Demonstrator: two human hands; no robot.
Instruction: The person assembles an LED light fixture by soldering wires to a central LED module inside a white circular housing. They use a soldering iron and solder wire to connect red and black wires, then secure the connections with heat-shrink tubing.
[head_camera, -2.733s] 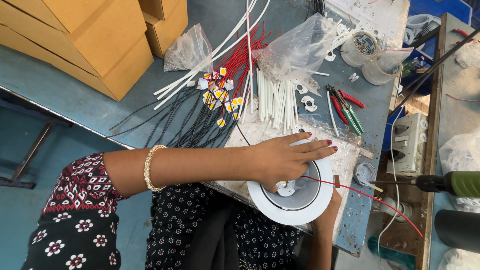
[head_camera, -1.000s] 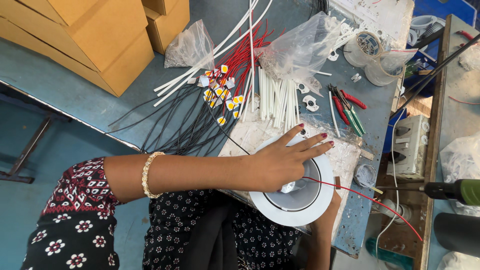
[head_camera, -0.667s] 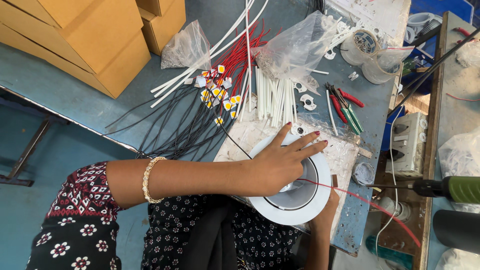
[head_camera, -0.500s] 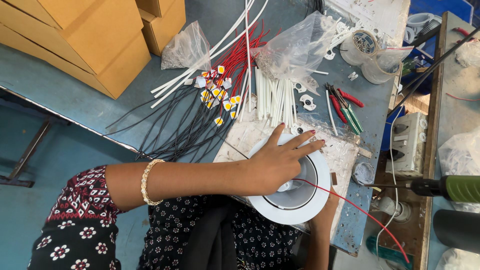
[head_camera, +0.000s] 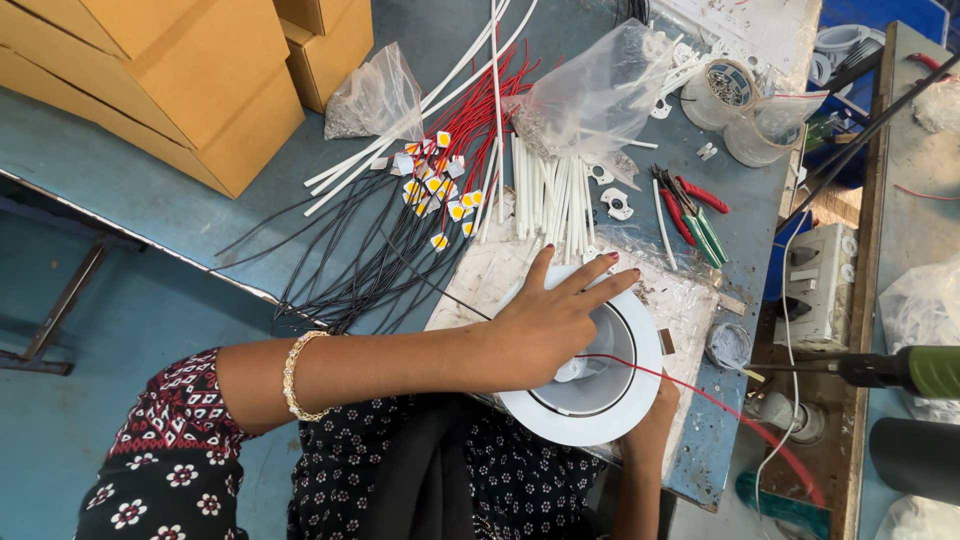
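White plastic, round and rigid: a recessed downlight housing, lying on a clear plastic sheet at the near edge of the desk, right against the body. Pressed from above by the left hand, fingers spread flat across the rim and thumb curled down into the hollow centre; no closed grasp, only a steadying palm. Propped from below at the near rim by the right hand, mostly hidden; how far open, impossible to tell. Trailing out of the centre, a thin red wire, running off toward the right.

Likely light and stiff, smooth enough to slide on the sheet, so best taken at the broad outer rim and never by the wire, judged the weak point.

Farther out: a row of white tubes, a fan of black wires and red wires ending in small yellow-centred LED chips, two clear bags of small parts, red-handled pliers, a tape roll. At the far left, cardboard boxes. Beyond the right edge, a white socket box and a green-bodied power tool.
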